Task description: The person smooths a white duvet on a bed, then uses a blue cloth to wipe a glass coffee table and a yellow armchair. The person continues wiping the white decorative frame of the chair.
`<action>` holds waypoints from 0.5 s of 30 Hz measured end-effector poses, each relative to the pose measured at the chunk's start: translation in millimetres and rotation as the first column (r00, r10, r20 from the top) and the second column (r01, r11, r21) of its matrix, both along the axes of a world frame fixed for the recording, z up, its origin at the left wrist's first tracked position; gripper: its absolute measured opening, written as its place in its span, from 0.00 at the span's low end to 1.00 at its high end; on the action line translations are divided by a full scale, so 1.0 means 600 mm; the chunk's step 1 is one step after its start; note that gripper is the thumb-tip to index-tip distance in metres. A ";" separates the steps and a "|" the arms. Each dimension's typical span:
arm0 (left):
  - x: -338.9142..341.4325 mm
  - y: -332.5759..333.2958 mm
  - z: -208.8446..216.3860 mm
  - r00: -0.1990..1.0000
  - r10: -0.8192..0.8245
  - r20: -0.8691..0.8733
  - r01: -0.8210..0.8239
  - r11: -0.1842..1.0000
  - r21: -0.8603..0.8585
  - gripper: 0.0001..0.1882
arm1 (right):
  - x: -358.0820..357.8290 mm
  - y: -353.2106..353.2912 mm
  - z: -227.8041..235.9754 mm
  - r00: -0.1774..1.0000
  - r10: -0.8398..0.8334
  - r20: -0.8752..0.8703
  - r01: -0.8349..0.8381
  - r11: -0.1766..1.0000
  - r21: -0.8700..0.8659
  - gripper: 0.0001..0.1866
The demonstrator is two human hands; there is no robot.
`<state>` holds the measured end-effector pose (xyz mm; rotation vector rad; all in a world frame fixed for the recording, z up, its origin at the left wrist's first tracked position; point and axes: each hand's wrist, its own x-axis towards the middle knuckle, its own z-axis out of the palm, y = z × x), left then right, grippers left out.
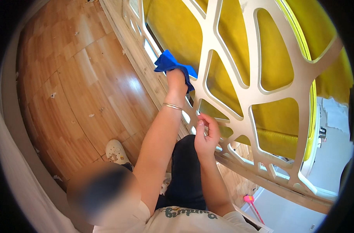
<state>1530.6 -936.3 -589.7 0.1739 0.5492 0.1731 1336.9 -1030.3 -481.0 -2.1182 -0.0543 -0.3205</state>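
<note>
A blue cloth is bunched over the fingers of my left hand, which is closed on it. The cloth lies against a white lattice panel with large rounded openings, near its left edge. Much of that hand's fingers is hidden by the cloth. Lower and to the right, my right hand has its thumb and curled fingers close together. Its fingertips are at the edge of a thin bar of the panel; whether they pinch anything is hard to see.
Behind the panel is yellow padded upholstery. A wooden ledge runs along the panel's left side, beside a wood-look floor with small white scraps. A pink long-handled thing is at lower right. A pale clog shows below.
</note>
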 end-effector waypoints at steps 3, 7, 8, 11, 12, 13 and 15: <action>-0.020 -0.012 0.015 0.997 -0.062 0.051 0.062 0.998 -0.006 0.06 | -0.004 -0.017 0.001 1.000 -0.026 0.002 0.026 1.000 -0.008 0.11; -0.061 -0.040 0.084 0.995 -0.093 0.024 0.085 0.969 0.233 0.08 | -0.012 -0.038 -0.023 0.994 -0.112 -0.018 0.113 0.992 0.057 0.11; -0.079 -0.048 0.117 0.995 -0.098 0.019 0.089 0.959 0.268 0.08 | -0.015 -0.046 -0.025 0.991 -0.133 -0.015 0.134 0.988 0.077 0.11; -0.112 -0.049 0.120 0.986 -0.169 0.003 0.152 0.891 0.428 0.08 | -0.016 -0.041 -0.025 0.991 -0.134 0.011 0.131 0.982 0.133 0.11; -0.119 -0.046 0.055 0.982 -0.189 -0.017 0.128 0.593 0.795 0.09 | -0.015 -0.032 -0.026 0.993 -0.115 0.014 0.112 0.982 0.151 0.11; -0.126 -0.059 0.059 0.994 -0.082 0.073 -0.012 0.576 0.817 0.08 | -0.015 -0.038 -0.031 0.993 -0.116 0.013 0.113 0.982 0.154 0.11; -0.169 -0.107 0.071 0.988 0.029 0.151 -0.136 0.631 0.764 0.05 | -0.012 -0.051 -0.037 0.993 -0.116 0.024 0.111 0.984 0.137 0.11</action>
